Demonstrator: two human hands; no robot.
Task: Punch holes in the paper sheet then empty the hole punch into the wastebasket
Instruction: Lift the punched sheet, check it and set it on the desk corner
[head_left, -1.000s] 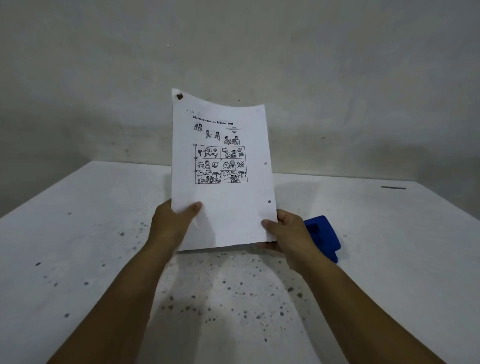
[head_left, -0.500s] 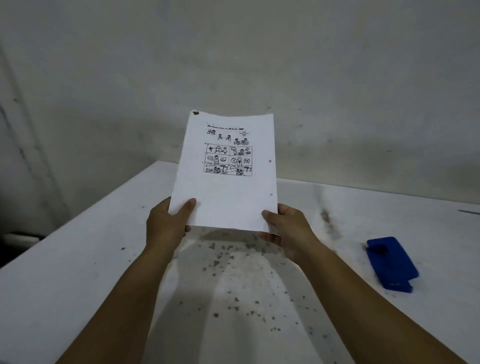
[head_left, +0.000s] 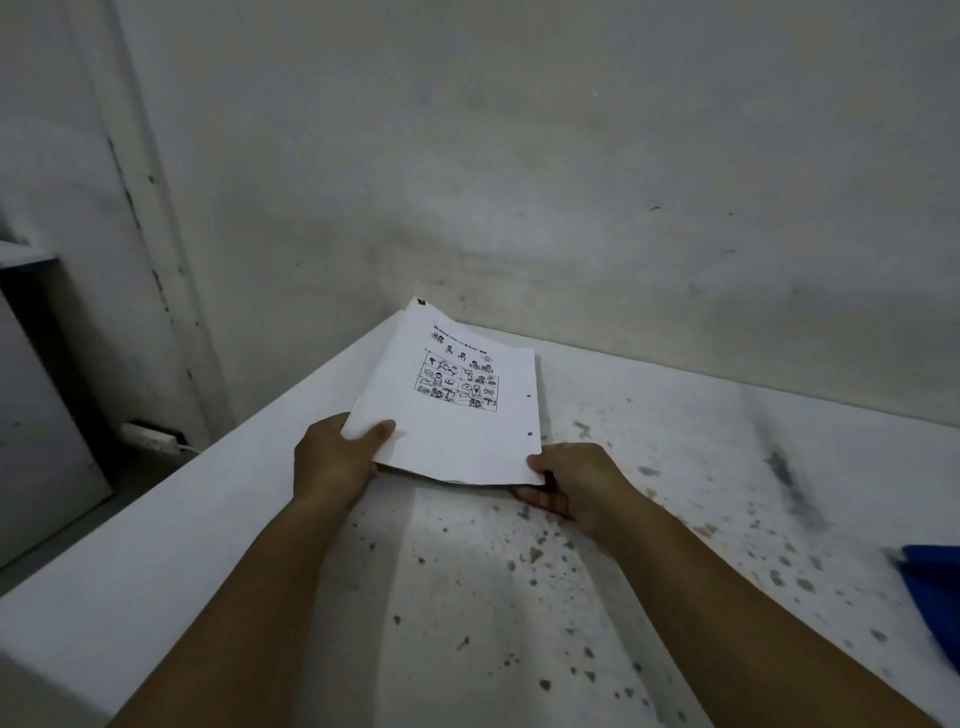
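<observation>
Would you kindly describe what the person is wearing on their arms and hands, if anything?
Nothing shows: both forearms are bare up to the frame's lower edge, with no sleeves in view. The left hand and right hand have no gloves, and no rings, watch or bracelets can be seen.

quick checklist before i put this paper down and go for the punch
1. Holes punched: ok, two holes show along the right edge of the paper.
2. Grip on paper: ok, left hand and right hand each pinch a near corner.
3. Landing spot: ok, the table under the paper is bare apart from dark specks.
4. Paper flat: not ok, it is tilted with the far end raised.
5. Hole punch within sight: ok, its blue body lies at the right edge of view, partly cut off.
6. Wastebasket located: cannot tell, none in view.
</observation>
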